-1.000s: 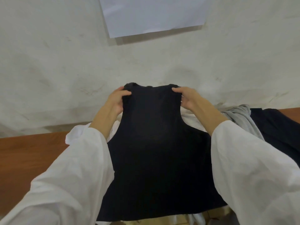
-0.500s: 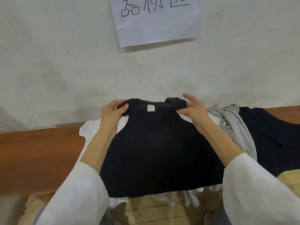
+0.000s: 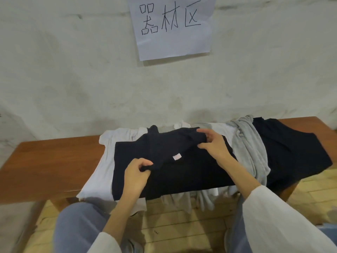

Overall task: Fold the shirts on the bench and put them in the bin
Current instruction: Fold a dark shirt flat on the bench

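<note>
My fingers (image 3: 144,162) pinch one black shirt (image 3: 182,172), left hand (image 3: 135,175) and right hand (image 3: 213,145) both; alongside, one white shirt (image 3: 102,167), one grey shirt (image 3: 249,148), one second black shirt (image 3: 288,154).

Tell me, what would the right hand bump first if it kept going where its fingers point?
Probably more of the black shirt that the right hand pinches; past it, the white shirt underneath. Depth is unclear.

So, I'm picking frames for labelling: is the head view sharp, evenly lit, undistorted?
Head view: soft even light, no glare; the brown wooden bench bows from the wide lens; the black sleeveless shirt shows little fold detail; the white paper sign reads clearly.
</note>
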Motion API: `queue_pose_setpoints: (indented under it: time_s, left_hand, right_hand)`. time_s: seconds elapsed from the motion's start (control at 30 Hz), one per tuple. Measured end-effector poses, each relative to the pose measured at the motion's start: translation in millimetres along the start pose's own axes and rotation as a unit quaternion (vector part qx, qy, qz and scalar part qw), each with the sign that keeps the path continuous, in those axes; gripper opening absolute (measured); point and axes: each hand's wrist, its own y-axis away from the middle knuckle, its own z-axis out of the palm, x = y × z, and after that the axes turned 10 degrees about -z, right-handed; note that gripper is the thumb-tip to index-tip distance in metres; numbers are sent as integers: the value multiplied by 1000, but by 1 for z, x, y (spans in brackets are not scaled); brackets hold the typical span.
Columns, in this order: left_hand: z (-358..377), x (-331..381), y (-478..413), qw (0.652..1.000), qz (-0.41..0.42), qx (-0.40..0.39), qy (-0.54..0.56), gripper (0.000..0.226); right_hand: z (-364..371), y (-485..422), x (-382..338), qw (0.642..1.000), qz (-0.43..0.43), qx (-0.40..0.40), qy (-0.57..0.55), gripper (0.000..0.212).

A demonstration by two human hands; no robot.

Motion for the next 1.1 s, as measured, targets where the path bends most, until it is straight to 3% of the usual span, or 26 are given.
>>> queue_pose_setpoints:
  time_s: [0.1, 0.2, 0.27, 0.37, 0.57, 0.63, 0.7, 0.77, 0.83, 0.93, 1.03, 1.1]
  left_hand:
    - [-7, -2, 10, 999, 25, 8, -20, 17]
    - [0, -26, 18, 994, 50, -29, -91, 34]
    - [7, -40, 21, 990, 66, -46, -117, 42]
    - [12, -45, 23, 991, 66, -27, -109, 38]
    - [17, -58, 29, 987, 100, -3, -124, 35]
    - [20, -62, 32, 980, 120, -3, -158, 40]
    - [25, -59, 35, 974, 130, 18, -184, 40]
    - [34, -45, 38, 973, 137, 40, -182, 33]
    - [50, -24, 39, 972, 168, 37, -159, 29]
    - [88, 15, 38, 961, 237, -9, -142, 22]
    - [129, 46, 46, 937, 287, -66, -188, 24]
    - [153, 55, 53, 907, 293, -92, -289, 47]
  right_hand:
    - [-11, 20, 0, 999, -46, 3, -28, 73]
    - [-12, 48, 25, 993, -36, -81, 74, 82]
    - [-9, 60, 43, 987, -8, -107, 116, 70]
    - [-8, 66, 50, 986, -18, -83, 145, 48]
    - [-17, 81, 67, 961, -35, -135, 237, 57]
    - [-21, 87, 70, 974, -27, -88, 205, 58]
    - [-26, 93, 67, 985, 1, 48, 166, 45]
    - [-34, 99, 68, 967, 75, 221, 102, 26]
    - [-38, 105, 74, 925, 205, 318, 5, 26]
    - [-41, 105, 89, 860, 355, 314, -188, 44]
    - [-45, 102, 87, 821, 374, 288, -322, 35]
    - [-46, 98, 86, 806, 366, 295, -360, 28]
